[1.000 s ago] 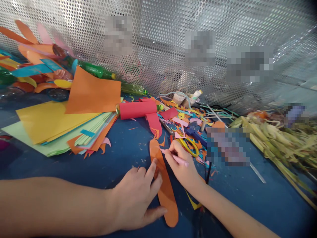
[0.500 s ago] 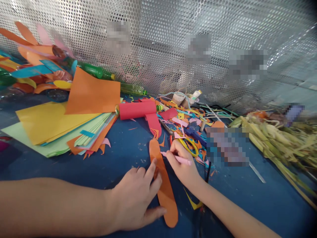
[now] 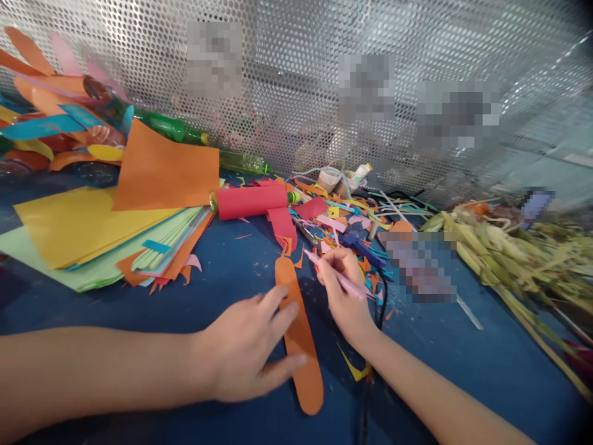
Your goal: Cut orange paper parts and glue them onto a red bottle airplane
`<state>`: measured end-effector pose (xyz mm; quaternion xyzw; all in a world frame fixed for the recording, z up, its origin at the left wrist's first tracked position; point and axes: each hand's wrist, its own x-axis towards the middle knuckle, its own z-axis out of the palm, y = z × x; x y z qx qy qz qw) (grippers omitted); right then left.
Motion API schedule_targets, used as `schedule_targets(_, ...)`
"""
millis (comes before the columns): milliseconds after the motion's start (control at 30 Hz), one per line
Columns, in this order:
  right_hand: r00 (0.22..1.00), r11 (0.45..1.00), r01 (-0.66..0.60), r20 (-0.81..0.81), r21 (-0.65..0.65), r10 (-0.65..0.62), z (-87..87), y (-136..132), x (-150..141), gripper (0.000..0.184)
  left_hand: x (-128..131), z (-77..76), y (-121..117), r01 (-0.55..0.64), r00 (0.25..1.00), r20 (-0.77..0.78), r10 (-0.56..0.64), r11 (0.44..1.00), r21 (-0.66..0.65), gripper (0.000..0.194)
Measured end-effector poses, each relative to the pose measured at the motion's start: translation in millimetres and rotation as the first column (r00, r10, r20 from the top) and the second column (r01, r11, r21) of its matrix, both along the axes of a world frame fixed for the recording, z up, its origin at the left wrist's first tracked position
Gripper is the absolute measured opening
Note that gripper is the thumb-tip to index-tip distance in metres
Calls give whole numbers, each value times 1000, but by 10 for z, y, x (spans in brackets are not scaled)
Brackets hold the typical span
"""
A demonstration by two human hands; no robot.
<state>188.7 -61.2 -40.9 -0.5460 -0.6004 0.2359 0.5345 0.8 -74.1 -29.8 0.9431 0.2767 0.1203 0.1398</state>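
Observation:
A long orange paper strip [image 3: 303, 346] with rounded ends lies on the blue table [image 3: 222, 278]. Across its middle my left hand [image 3: 252, 346] reaches with fingers spread; whether the fingertips touch the paper I cannot tell. In my right hand [image 3: 349, 303] is a slim pink marker [image 3: 340, 278], its tip pointing up and left, apart from the strip's upper right side. Beyond the strip's far end lies a bottle wrapped in red paper [image 3: 252, 203], with a red paper piece [image 3: 281, 228] extending from it toward me.
Stacked coloured sheets [image 3: 92, 228] lie at the left under an orange sheet [image 3: 169, 170]. Paper scraps [image 3: 347, 210] cover the back middle, with a blue glue gun [image 3: 364, 247] among them. Dry husks [image 3: 491, 247] spread at the right. Perforated silvery sheeting [image 3: 287, 80] rises behind.
My right hand has lifted the marker away from the strip's edge, up and to the right. My left hand's fingers have loosened and shifted slightly. The whole view has moved a little.

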Motion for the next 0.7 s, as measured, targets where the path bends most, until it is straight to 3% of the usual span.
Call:
schedule_targets(133,994,999,-35,-108,-28,32,-11,29,24,7,21,-51,261,-90,952,279,126,986,-137,25)
schedule_targets(300,957,992,-108,-279,-63,86,-35,21,34,9,74,-167,502,-168,846,396,357,883,-437,21)
schedule_targets(500,938,989,-108,-339,-104,67,-81,46,65,31,96,-199,502,-32,805,479,349,833,-553,23)
schedule_targets(700,953,984,-139,-285,-111,102,-50,47,54,29,86,-193,490,-50,833,440,335,838,-543,27)
